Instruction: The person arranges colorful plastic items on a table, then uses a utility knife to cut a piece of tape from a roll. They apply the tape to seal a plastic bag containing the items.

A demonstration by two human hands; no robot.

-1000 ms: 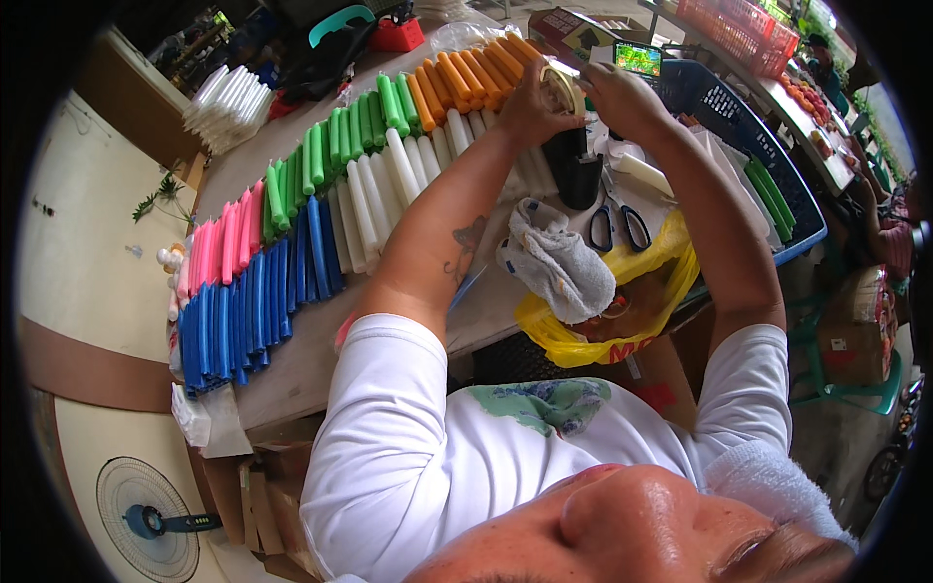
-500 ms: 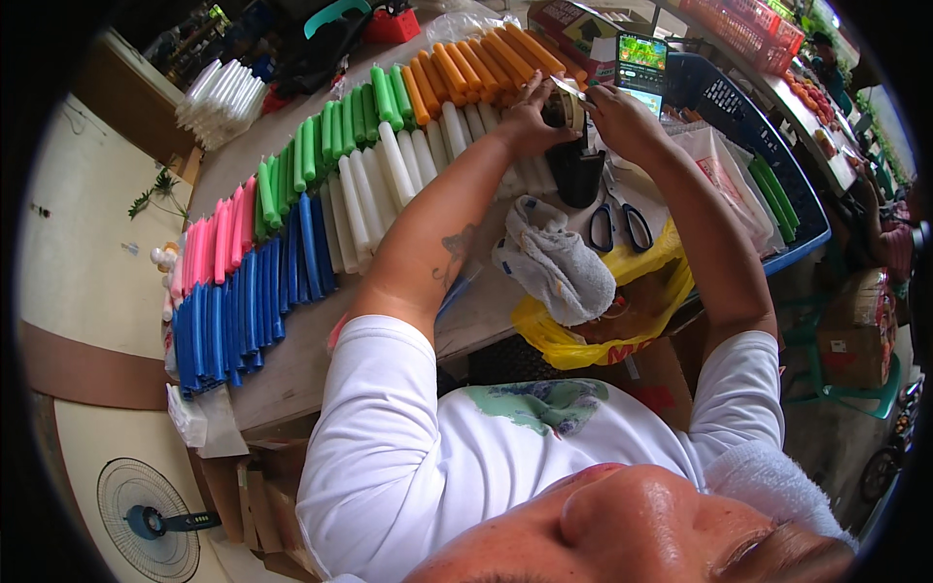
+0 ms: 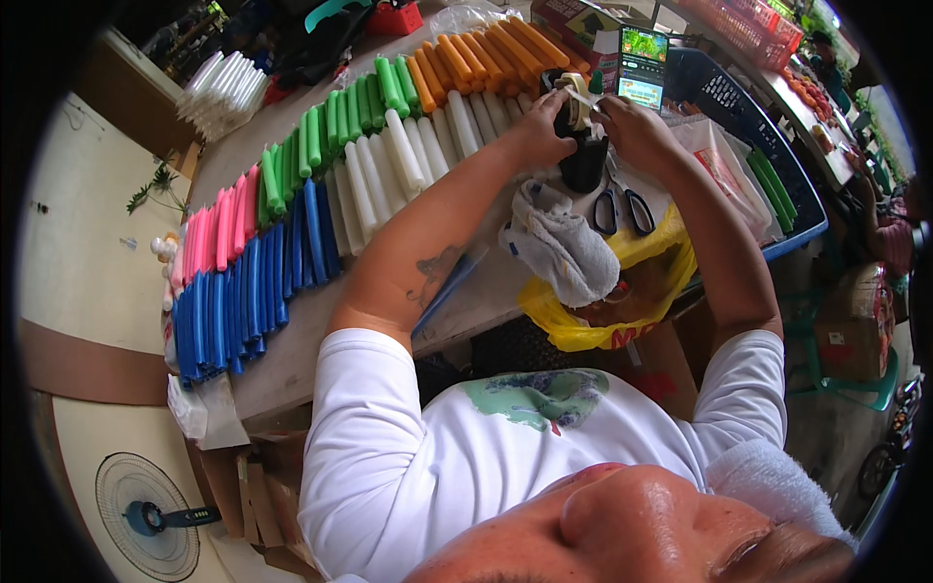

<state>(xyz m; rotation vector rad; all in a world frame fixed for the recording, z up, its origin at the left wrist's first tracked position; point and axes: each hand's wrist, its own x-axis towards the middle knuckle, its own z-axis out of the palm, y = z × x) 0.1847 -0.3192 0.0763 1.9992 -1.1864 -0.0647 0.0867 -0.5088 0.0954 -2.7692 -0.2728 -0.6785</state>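
Observation:
Both my hands are at a black tape dispenser (image 3: 583, 167) with a pale roll of tape, on the far right part of the table. My left hand (image 3: 540, 134) is closed beside the roll, its fingertips at one end of a whitish strip of tape (image 3: 580, 94). My right hand (image 3: 634, 128) pinches the other end. Left of them lie rows of candles: orange candles (image 3: 486, 60), white candles (image 3: 403, 151), green candles (image 3: 340, 119), pink candles (image 3: 225, 225) and blue candles (image 3: 233, 306). The undersides of my fingers are hidden.
Nearer me are scissors (image 3: 637, 212), a grey cloth (image 3: 566, 248) and a yellow plastic bag (image 3: 559, 325). A phone (image 3: 642, 68) with a lit screen stands behind my right hand, beside a blue crate (image 3: 812, 225). Plastic-wrapped white candles (image 3: 224, 85) lie at the far left.
Both hands have shifted slightly right and toward me, the strip still between them. The dispenser sits a little further right in the view. My left forearm has moved left and lower.

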